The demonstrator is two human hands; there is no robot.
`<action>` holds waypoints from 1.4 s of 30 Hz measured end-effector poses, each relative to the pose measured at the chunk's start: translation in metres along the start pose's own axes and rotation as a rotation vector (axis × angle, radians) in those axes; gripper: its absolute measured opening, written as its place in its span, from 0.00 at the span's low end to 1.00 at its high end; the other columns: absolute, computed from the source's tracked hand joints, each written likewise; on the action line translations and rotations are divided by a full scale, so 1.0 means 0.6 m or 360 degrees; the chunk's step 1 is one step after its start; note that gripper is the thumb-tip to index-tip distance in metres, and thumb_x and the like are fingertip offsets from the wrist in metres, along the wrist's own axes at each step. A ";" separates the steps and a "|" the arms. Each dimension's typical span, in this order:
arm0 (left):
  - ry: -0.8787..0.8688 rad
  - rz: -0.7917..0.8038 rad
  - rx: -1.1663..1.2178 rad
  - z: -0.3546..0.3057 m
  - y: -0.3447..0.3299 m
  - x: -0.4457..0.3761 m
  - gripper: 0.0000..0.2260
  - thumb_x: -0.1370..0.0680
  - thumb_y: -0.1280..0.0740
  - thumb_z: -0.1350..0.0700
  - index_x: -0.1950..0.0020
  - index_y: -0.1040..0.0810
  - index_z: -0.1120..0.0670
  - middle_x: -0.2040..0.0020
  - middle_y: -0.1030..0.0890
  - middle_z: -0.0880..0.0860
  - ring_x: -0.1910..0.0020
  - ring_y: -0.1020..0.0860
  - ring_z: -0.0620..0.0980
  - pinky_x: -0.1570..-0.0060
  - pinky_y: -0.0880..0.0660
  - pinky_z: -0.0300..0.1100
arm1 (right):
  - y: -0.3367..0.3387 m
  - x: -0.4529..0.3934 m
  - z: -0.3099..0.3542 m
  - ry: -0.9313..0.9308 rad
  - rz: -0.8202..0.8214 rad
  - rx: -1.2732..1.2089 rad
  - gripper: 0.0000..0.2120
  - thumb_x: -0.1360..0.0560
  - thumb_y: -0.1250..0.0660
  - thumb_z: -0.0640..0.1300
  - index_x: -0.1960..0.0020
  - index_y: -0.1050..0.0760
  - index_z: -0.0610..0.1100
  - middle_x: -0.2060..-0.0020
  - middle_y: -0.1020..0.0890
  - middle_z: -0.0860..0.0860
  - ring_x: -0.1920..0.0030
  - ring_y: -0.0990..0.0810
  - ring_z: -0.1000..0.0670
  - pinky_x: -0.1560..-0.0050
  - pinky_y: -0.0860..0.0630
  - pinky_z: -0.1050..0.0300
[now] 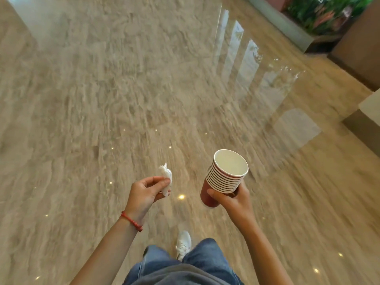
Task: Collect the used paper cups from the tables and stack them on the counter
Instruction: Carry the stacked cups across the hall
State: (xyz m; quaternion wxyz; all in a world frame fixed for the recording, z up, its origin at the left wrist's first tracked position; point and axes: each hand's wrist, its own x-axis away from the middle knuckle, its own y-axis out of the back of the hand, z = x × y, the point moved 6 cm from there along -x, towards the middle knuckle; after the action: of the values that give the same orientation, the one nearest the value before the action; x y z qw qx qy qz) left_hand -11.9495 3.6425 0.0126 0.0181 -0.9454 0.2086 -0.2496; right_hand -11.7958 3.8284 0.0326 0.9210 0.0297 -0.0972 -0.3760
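A stack of several red paper cups (224,177), white inside, is tilted toward me with its mouth up and nothing visible in the top cup. My right hand (232,199) is wrapped around the lower part of the stack from below. My left hand (147,191), with a red bead bracelet at the wrist, pinches a crumpled white tissue (166,178) between thumb and fingers. Both hands are held at waist height over a glossy beige stone floor (123,99). No table or counter top is in view.
A planter ledge with green plants (320,13) runs along the far right. Brown and cream furniture or wall blocks (362,48) stand at the right edge. My jeans and a white shoe (183,242) show at the bottom. Open floor stretches ahead and left.
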 end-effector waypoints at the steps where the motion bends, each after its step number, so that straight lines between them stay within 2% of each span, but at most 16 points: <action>1: -0.0008 -0.0004 -0.0009 -0.018 -0.012 -0.030 0.01 0.30 0.29 0.64 0.60 0.18 0.60 0.68 0.17 0.54 0.69 0.19 0.48 0.67 0.22 0.36 | 0.001 -0.037 0.010 -0.0005 0.0007 0.0004 0.25 0.37 0.22 0.34 0.45 0.27 0.48 0.55 0.17 0.54 0.53 0.18 0.58 0.55 0.23 0.66; 13: 0.0023 0.0119 -0.0091 -0.177 -0.177 -0.423 0.01 0.30 0.29 0.63 0.60 0.19 0.59 0.69 0.18 0.54 0.69 0.19 0.48 0.66 0.22 0.37 | -0.004 -0.447 0.041 -0.0095 -0.0136 -0.0024 0.24 0.37 0.22 0.34 0.47 0.27 0.50 0.56 0.16 0.57 0.53 0.19 0.59 0.56 0.24 0.67; 20: 0.0051 0.0246 -0.0167 -0.325 -0.287 -0.681 0.02 0.30 0.29 0.63 0.62 0.18 0.58 0.68 0.18 0.54 0.70 0.20 0.47 0.67 0.22 0.36 | -0.014 -0.721 0.099 -0.0136 -0.0269 -0.0019 0.25 0.38 0.22 0.36 0.47 0.27 0.51 0.55 0.17 0.56 0.53 0.19 0.61 0.57 0.24 0.69; 27: 0.0096 0.0345 -0.0240 -0.413 -0.403 -0.873 0.03 0.30 0.29 0.63 0.63 0.18 0.58 0.69 0.18 0.52 0.70 0.20 0.47 0.67 0.23 0.35 | -0.004 -0.915 0.125 -0.0239 -0.0349 -0.0052 0.26 0.38 0.22 0.38 0.46 0.28 0.52 0.53 0.18 0.56 0.53 0.20 0.62 0.56 0.24 0.69; 32: 0.0133 0.0372 -0.0275 -0.444 -0.493 -1.001 0.02 0.30 0.29 0.63 0.62 0.19 0.58 0.69 0.18 0.52 0.70 0.20 0.46 0.67 0.22 0.36 | 0.029 -1.069 0.125 -0.0260 -0.0377 -0.0095 0.26 0.38 0.22 0.37 0.45 0.28 0.51 0.53 0.17 0.55 0.52 0.19 0.59 0.55 0.23 0.66; 37: 0.0119 0.0384 -0.0284 -0.492 -0.612 -1.131 0.03 0.29 0.30 0.65 0.62 0.19 0.59 0.70 0.18 0.52 0.71 0.20 0.46 0.68 0.23 0.35 | 0.087 -1.240 0.134 -0.0211 -0.0419 -0.0093 0.26 0.38 0.22 0.34 0.46 0.28 0.50 0.55 0.18 0.56 0.54 0.19 0.62 0.56 0.24 0.67; 40: 0.0108 0.0464 -0.0325 -0.530 -0.696 -1.196 0.03 0.29 0.30 0.65 0.63 0.19 0.59 0.70 0.18 0.53 0.71 0.20 0.46 0.67 0.23 0.36 | 0.133 -1.332 0.155 -0.0205 -0.0447 -0.0101 0.25 0.38 0.22 0.35 0.48 0.27 0.51 0.57 0.17 0.58 0.55 0.19 0.61 0.57 0.23 0.67; 42: 0.0097 0.0531 -0.0351 -0.552 -0.751 -1.234 0.02 0.30 0.30 0.64 0.63 0.19 0.60 0.70 0.18 0.53 0.71 0.21 0.46 0.66 0.22 0.37 | 0.163 -1.386 0.173 -0.0188 -0.0466 -0.0106 0.25 0.38 0.22 0.35 0.47 0.27 0.50 0.56 0.17 0.57 0.53 0.19 0.59 0.54 0.23 0.64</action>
State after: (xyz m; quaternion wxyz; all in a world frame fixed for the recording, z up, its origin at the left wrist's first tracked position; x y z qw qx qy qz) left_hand -12.5184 4.3757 0.0205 -0.0507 -0.8860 0.3890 -0.2472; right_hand -12.3304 4.4810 0.0167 0.8496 -0.0091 -0.1333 -0.5102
